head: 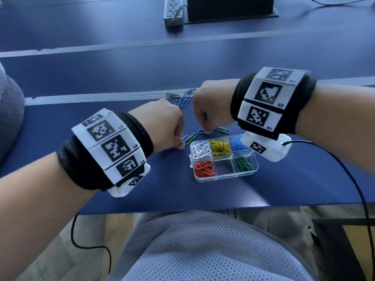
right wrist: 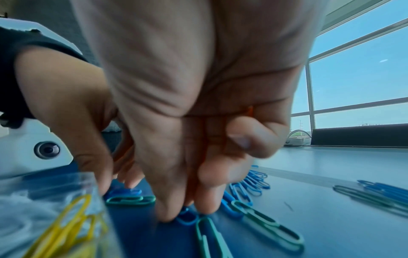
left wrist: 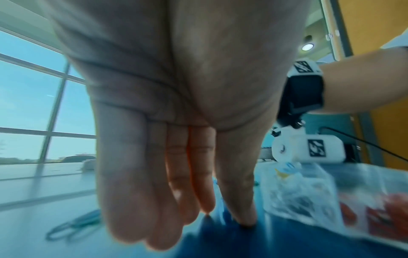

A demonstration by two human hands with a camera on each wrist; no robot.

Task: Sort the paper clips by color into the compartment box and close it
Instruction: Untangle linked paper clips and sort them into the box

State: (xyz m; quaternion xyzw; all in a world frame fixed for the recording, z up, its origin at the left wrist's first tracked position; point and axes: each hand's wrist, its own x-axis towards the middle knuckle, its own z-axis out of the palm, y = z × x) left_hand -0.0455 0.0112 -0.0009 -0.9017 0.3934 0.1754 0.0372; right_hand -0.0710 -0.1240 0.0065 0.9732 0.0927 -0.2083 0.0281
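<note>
The clear compartment box (head: pixel 223 175) lies open on the blue table, with white, yellow and blue clips in its far row and red clips (head: pixel 204 169) and green clips (head: pixel 243 163) in the near row. The near middle cell holds nothing. Just left of the box, my left hand (head: pixel 181 145) has its thumb and fingertips down on the table around a blue clip (right wrist: pixel 125 191). My right hand (right wrist: pixel 187 214) pinches another blue clip (right wrist: pixel 187 218) on the table behind the box. Loose green clips (head: pixel 190 137) lie between the hands.
More blue clips (head: pixel 183 100) and a green clip (head: pixel 172 95) lie farther back near a grey tape line. A power strip (head: pixel 174 11) and a dark box stand at the far edge. A black cable (head: pixel 345 165) runs off my right wrist.
</note>
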